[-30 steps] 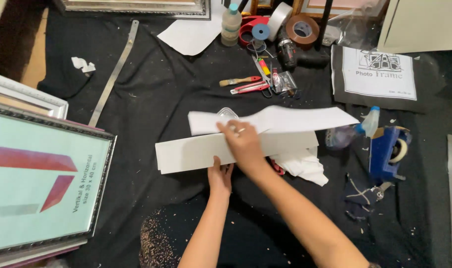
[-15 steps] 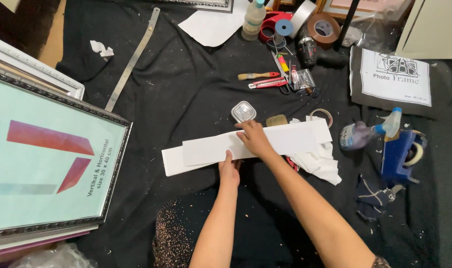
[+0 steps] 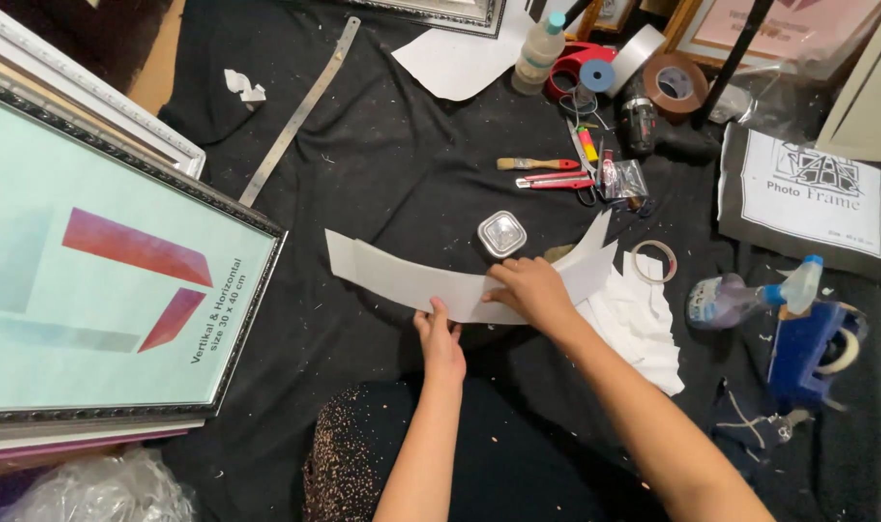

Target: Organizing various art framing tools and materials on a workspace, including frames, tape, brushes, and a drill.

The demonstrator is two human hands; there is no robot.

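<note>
Pale grey paper strip (image 3: 402, 280) on speckled black cloth (image 3: 382, 164); pale green frame insert (image 3: 92, 280) with red shapes.

The right hand (image 3: 529, 290) covers part of the paper strip (image 3: 411, 280). The big picture frame (image 3: 112, 280) runs off the left edge.

Head-worn view, steeply down, close over black cloth (image 3: 392, 174)
</note>
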